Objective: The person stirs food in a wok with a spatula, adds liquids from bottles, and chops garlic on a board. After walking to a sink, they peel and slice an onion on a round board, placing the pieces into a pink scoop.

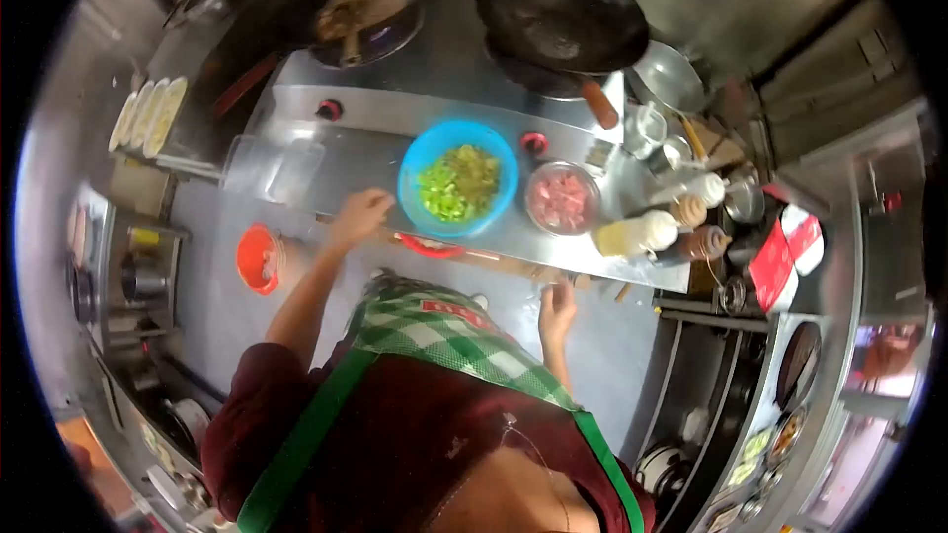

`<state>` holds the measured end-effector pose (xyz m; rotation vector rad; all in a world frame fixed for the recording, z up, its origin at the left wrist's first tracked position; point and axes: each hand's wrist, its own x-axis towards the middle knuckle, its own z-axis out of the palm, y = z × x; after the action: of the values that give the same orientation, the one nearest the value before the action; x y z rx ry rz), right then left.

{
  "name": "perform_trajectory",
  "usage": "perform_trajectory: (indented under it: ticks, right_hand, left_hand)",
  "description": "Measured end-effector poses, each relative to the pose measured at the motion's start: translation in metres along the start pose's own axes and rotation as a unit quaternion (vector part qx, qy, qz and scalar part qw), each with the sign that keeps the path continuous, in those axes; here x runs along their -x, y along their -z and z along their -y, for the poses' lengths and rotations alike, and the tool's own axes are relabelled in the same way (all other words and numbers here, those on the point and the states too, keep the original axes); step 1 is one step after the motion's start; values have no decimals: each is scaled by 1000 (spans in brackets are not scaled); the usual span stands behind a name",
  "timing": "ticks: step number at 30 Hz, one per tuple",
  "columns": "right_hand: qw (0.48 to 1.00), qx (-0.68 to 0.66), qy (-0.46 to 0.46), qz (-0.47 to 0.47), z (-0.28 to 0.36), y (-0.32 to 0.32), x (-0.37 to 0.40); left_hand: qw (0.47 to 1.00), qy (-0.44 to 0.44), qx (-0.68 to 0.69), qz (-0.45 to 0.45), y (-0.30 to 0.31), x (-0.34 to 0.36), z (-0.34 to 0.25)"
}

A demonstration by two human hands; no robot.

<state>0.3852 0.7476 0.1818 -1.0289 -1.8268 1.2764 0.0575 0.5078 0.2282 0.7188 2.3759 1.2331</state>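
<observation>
Bent over the counter's front edge is my left hand point(363, 217), its fingers curled together; anything in them is hidden. Just right of it stands a blue basin point(407, 183) holding chopped green vegetables point(459, 185). A clear bowl of cut pink meat point(561, 199) sits to the basin's right. Lower down, in front of the counter edge, my right hand point(558, 308) is closed, with something small and dark at its fingertips that I cannot make out. Squeeze bottles point(637, 234) stand above and right of that hand.
At the back, a black wok point(561, 15) rests on one burner, and a pan with food and a ladle point(360, 20) on the other. A clear plastic container point(269, 170) is at the counter's left. An orange-red bucket point(257, 259) stands below; shelves point(681, 385) flank the right.
</observation>
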Motion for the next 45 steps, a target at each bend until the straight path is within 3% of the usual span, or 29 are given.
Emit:
perform_trajectory:
  ticks: [1,5,7,13,15,17,20,21,23,24,27,30,31,32,34,37,40,41,43,45]
  right_hand:
    - [998,1,0,57,18,-9,1]
    - [984,27,124,129,155,-59,-45]
    - [959,33,261,100,210,-93,-70]
    - [932,123,331,83,336,-253,-112]
    - [816,337,469,5,346,-331,-147]
    - [802,473,348,113,361,-390,-153]
    - [764,541,254,244,332,-423,-189]
    - [785,513,256,235,350,-410,-185]
    - [760,546,255,241,384,-373,-187]
    - [762,528,296,229,403,-350,-176]
    - [771,488,308,270,430,-310,-159]
    - [760,507,297,277,392,-351,-179]
    - [760,542,234,272,389,-377,-187]
    - [795,471,316,214,375,-393,-197]
    - [807,481,247,237,381,-419,-218]
    - [809,460,297,214,368,-454,-234]
    - [789,526,218,232,383,-457,-192]
    - [788,512,249,235,382,-444,-183]
    - [778,486,316,240,382,-403,-189]
    - [788,481,304,234,388,-394,-212]
  left_hand:
    - [999,-16,-22,-32,21,17,25]
    - [982,180,-52,25,106,64,36]
    - [970,238,-36,21,143,70,33]
    - [971,178,96,-131,251,53,128]
    - [953,216,162,-139,284,49,142]
    - [948,222,179,-141,306,44,165]
    - [947,232,170,-145,313,44,214]
    - [952,227,167,-120,315,45,225]
    - [959,218,166,-71,314,48,240]
    - [954,237,172,-71,316,49,230]
    - [958,237,144,-69,317,53,222]
    - [943,258,200,-68,305,44,237]
    - [939,258,218,-61,302,41,240]
    - [960,227,150,-68,304,38,228]
    - [961,193,181,-79,305,32,229]
    - [961,186,187,-81,305,31,238]
    - [957,208,195,-55,311,49,247]
    - [954,216,204,-42,313,57,249]
    - [918,263,277,-108,305,73,254]
    - [885,327,307,-126,301,89,281]
